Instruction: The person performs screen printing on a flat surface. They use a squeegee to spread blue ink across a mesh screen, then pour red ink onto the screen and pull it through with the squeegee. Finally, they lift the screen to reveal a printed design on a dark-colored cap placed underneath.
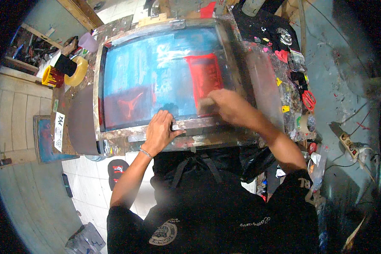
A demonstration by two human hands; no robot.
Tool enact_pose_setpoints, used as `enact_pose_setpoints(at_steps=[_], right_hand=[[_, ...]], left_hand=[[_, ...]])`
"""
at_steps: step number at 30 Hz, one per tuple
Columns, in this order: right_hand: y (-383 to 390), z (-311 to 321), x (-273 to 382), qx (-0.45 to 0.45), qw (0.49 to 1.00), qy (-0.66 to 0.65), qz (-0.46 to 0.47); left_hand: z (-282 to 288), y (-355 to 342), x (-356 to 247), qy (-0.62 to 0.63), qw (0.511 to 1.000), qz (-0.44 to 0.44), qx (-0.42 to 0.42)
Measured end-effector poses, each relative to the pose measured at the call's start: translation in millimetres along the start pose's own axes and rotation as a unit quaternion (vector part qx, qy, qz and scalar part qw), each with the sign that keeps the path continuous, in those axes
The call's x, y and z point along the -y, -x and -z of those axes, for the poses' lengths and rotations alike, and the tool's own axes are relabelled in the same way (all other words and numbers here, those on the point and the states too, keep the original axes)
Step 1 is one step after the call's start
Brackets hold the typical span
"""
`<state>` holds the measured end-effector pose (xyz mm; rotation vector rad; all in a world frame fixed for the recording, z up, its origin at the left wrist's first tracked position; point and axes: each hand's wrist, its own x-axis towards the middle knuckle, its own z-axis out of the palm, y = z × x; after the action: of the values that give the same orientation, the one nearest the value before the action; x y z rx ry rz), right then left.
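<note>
A screen-printing frame (98,91) with blue mesh lies on the workbench in front of me. On the right part of its mesh is a rectangle of wet red ink (204,76), and a fainter dark red patch (129,106) lies at the near left. My left hand (158,129) grips the frame's near edge, fingers curled over the rim and thumb stretched to the right. In my right hand (230,108), smeared by motion, is a small squeegee (206,104), held at the near end of the red ink. Its lower edge is too blurred to make out.
Left of the frame stand a red-and-yellow can (53,77) and a yellow tape roll (77,71). Red-handled scissors (308,100), another tape roll (307,123) and scraps line the bench's right side. A power strip (349,147) hangs at far right. A black cap (117,172) is on the floor.
</note>
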<state>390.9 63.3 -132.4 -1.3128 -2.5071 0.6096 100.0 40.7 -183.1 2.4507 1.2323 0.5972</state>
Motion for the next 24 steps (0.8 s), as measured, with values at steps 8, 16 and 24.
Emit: enact_pose_setpoints(at_steps=[8,16,24], right_hand=[[-29,-14,-37,-0.167,0.98,0.113,-0.001],[-108,22,-102,-0.171,0.98,0.1,0.014],[-141,27,-101,-0.133,0.987,0.065,-0.069]], left_hand=[[1,-3,-2,0.004,1.0,-0.012,-0.015],[0,-2,2,0.009,1.0,-0.014,0.003],[5,-2,2,0.008,0.999,-0.033,0.005]])
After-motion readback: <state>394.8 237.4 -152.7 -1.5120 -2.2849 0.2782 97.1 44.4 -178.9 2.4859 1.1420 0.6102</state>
